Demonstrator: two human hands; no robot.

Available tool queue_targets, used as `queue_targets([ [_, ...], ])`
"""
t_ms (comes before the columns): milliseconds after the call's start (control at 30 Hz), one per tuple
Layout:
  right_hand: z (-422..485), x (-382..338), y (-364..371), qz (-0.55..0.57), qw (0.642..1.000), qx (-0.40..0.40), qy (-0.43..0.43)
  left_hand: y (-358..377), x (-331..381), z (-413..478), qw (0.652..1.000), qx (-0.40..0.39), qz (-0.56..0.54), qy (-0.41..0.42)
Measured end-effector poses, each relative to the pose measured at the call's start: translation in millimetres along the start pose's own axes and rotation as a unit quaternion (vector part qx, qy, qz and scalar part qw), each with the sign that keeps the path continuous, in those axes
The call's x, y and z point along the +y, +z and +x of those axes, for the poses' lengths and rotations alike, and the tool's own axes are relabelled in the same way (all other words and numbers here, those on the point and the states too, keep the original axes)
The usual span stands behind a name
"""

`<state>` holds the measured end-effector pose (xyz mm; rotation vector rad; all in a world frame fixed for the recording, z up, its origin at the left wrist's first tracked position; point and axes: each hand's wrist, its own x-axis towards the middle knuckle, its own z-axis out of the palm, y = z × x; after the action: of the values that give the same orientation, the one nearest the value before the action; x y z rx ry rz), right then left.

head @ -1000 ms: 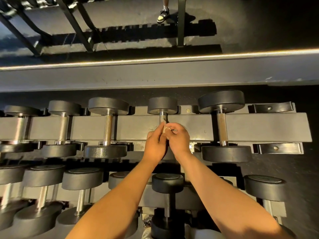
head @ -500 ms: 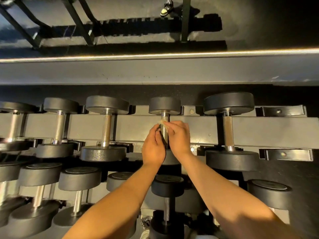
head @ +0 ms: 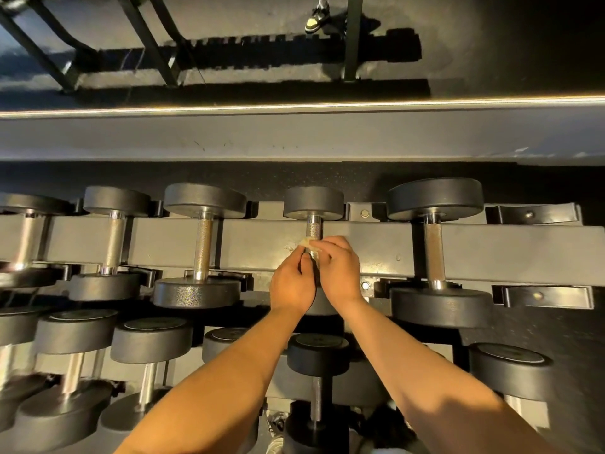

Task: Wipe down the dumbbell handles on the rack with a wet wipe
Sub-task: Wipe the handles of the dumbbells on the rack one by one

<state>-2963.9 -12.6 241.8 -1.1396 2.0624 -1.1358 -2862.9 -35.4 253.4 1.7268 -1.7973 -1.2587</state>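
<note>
A small black dumbbell [head: 313, 202] lies across the top tier of the rack [head: 376, 250], its knurled steel handle [head: 314, 228] showing only at the far end. A pale wet wipe [head: 307, 242] is wrapped around the handle's middle. My left hand [head: 292, 281] and my right hand [head: 337, 270] meet on the handle from either side, fingers curled round the wipe and the bar. The handle's near half and the near head are hidden behind my hands.
Larger dumbbells flank it: one on the left [head: 203, 244] and a big one on the right [head: 435, 253]. Empty cradles [head: 543, 294] sit at the far right. A lower tier holds more dumbbells [head: 316, 365]. Beyond the rack a mirror shows a person's shoe [head: 317, 15].
Both hands have stayed on the same handle and slid slightly along it; the wipe now shows at the fingertips on the left side. The view shifted a little.
</note>
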Motion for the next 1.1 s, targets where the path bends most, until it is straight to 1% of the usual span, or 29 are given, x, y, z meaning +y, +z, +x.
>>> queue_targets([
  [100, 12, -6, -3, 0.037, 0.996, 0.058, 0.053, 0, 2, -1, 1.000, 0.009, 0.000, -0.007],
  [133, 17, -11, -2, 0.058, 0.994, 0.065, 0.072, 0, 1, 0, 1.000, 0.009, 0.001, -0.013],
  [233, 22, -23, 1, 0.062, 0.996, 0.043, 0.049, 0, -2, 1, 1.000, -0.002, 0.008, -0.010],
  [367, 8, -14, -8, 0.072, 0.996, 0.001, 0.059, -2, -2, -2, 0.999, -0.016, 0.010, 0.045],
  [433, 10, -11, -14, 0.046, 0.997, -0.012, 0.064, -3, -2, -3, 0.999, -0.019, 0.002, 0.046],
  [500, 18, -16, -15, 0.050, 0.997, 0.008, 0.064, -3, -4, -1, 0.999, -0.014, 0.007, 0.035],
  [567, 26, -25, -14, 0.097, 0.991, 0.041, 0.077, -1, -4, 0, 1.000, -0.007, 0.013, 0.024],
  [600, 29, -27, -10, 0.101, 0.991, 0.050, 0.076, -1, -3, -1, 1.000, -0.001, 0.013, 0.016],
  [700, 23, -25, -2, 0.081, 0.994, 0.034, 0.060, -2, 1, -3, 1.000, 0.009, 0.003, -0.007],
  [900, 16, -17, -18, 0.053, 0.996, -0.023, 0.061, -2, 0, -5, 1.000, 0.016, -0.017, 0.001],
  [1033, 34, -26, -12, 0.090, 0.994, 0.014, 0.067, 0, -3, -2, 1.000, 0.027, -0.011, 0.001],
  [1100, 25, -27, -9, 0.098, 0.992, 0.011, 0.079, 0, -3, -2, 1.000, 0.027, -0.012, -0.004],
])
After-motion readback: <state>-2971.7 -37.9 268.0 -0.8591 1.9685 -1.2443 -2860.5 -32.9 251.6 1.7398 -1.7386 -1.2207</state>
